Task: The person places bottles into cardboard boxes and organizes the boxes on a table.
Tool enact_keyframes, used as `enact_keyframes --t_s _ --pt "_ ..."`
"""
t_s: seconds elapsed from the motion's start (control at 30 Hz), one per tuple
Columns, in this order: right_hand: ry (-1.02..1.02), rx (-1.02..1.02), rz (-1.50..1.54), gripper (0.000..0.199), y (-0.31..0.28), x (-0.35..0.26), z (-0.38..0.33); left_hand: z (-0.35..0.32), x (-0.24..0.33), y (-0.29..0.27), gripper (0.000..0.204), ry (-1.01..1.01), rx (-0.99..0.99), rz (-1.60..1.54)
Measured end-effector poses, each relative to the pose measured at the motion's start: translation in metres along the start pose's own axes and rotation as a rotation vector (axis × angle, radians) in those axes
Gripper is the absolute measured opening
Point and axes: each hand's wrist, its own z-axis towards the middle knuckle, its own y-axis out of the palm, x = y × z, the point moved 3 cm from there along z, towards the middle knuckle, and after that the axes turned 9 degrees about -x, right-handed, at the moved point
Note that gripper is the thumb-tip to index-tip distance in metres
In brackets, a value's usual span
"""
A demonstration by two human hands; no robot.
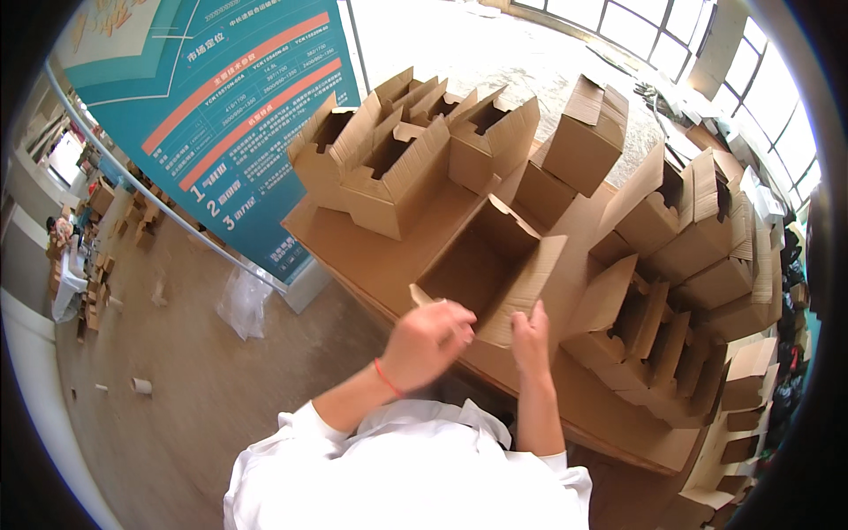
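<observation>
An open cardboard box (pixel 478 259) stands in front of me on the brown table, its inside bare and its flaps up. My right hand (pixel 531 343) grips the near corner of its right flap, the thumb on top and the other fingers largely hidden. At the box's near end is my left hand (pixel 431 339), slightly blurred, with a red cord around the wrist. Its fingers are loosely bent and apart, and nothing shows in them. Whether they touch the near wall I cannot tell.
Several open boxes (pixel 395 190) cluster on the table's far left, and more (pixel 649 340) on its right. A taller box (pixel 586 137) is at the back. A blue-green banner (pixel 225 97) stands beyond the left edge, above a clear plastic bag (pixel 245 302) on the floor.
</observation>
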Motion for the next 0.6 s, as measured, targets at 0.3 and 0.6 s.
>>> enact_keyframes --t_s 0.3,0.6 --pt "-0.173 0.123 0.194 0.054 -0.028 -0.011 -0.005 0.120 -0.254 -0.088 0.041 -0.256 0.247 0.277" --pt "-0.095 0.135 0.166 0.053 -0.041 -0.011 -0.016 0.103 -0.184 -0.042 0.037 -0.088 0.031 0.492"
